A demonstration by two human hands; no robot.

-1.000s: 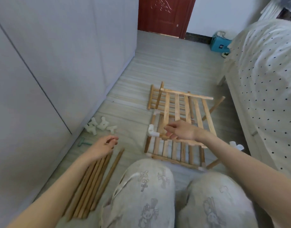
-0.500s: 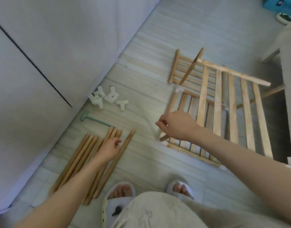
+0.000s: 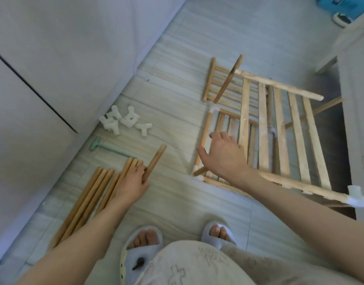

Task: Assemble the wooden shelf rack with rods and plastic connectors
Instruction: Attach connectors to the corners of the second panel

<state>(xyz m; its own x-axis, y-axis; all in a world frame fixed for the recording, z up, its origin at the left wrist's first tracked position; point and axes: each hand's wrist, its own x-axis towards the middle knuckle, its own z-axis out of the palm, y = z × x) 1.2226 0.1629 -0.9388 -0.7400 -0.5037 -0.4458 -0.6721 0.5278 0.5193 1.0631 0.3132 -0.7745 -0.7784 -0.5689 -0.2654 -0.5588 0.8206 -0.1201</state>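
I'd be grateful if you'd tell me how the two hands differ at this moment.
The left hand lies on the pile of rods and grips one rod, whose far end lifts off the floor; the right hand holds nothing. The left hand's fingers curl; the right hand's spread, above the shelf rack. Both are bare.

A pale grey, wood-grain plank floor (image 3: 177,202) fills the scene. Smooth white cabinet panels (image 3: 64,48) with a dark seam stand at left. A blue box (image 3: 339,5) sits far right, in soft daylight.
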